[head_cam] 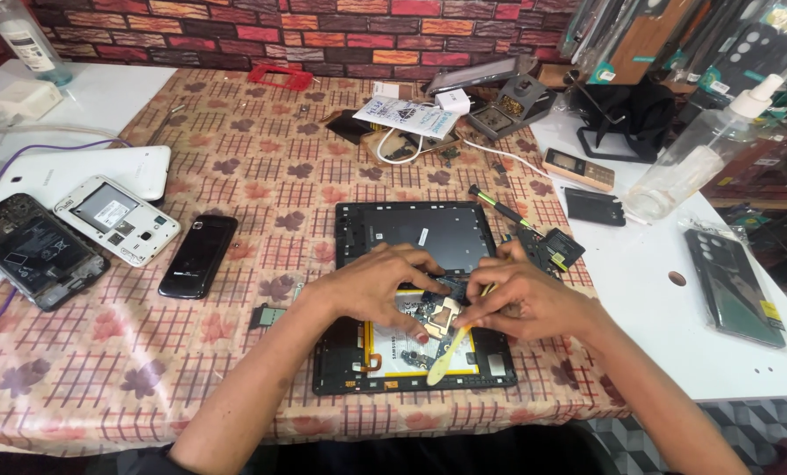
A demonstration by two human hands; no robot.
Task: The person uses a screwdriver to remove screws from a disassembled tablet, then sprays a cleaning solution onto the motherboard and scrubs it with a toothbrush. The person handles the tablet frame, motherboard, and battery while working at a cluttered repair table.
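An opened black tablet (411, 230) lies back-up on the patterned tablecloth, showing its battery and circuit board (435, 314). My left hand (377, 286) rests on the tablet's middle, fingers pressing on the board. My right hand (525, 299) grips a thin yellow pry stick (446, 356) whose flat end points down over the battery. Both hands meet above the board and hide part of it.
Left of the tablet lie a black phone (197, 256), a white opened phone (117, 220), a dark opened phone (32, 250) and a white tablet (85, 171). A screwdriver (497, 205) and small black parts sit at right. A clear spray bottle (701, 154) stands on the white table.
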